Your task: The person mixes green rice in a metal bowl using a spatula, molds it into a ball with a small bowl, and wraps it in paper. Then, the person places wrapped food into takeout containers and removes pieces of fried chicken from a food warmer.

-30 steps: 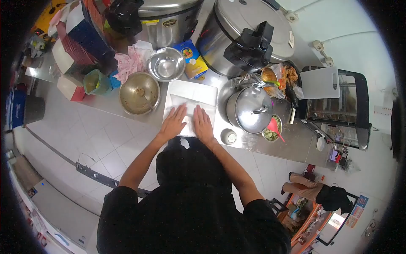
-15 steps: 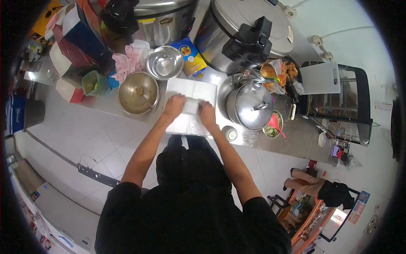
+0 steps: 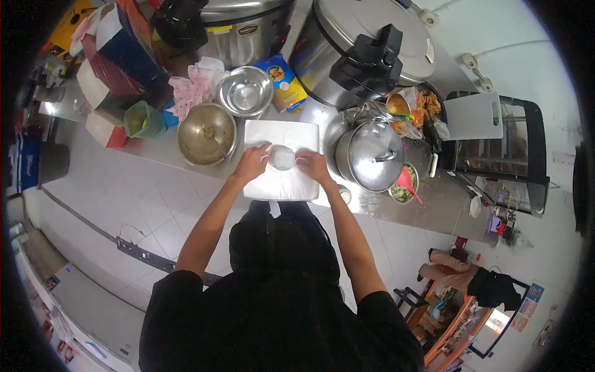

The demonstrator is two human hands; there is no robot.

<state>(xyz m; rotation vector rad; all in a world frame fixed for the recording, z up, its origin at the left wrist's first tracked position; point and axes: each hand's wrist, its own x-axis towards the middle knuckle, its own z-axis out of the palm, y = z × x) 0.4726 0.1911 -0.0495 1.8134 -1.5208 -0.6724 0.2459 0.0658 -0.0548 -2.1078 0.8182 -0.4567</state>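
Left hand (image 3: 251, 163) and right hand (image 3: 313, 165) pinch opposite ends of a small white bundle (image 3: 282, 157), looks paper-wrapped from here. White sheets (image 3: 282, 186) under it, lidded pot (image 3: 370, 152) near right hand

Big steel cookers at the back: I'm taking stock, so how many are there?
2: the left cooker, with a yellow label, and the right cooker, with a black fitting, both beyond the white bundle. Others could be hidden behind them.
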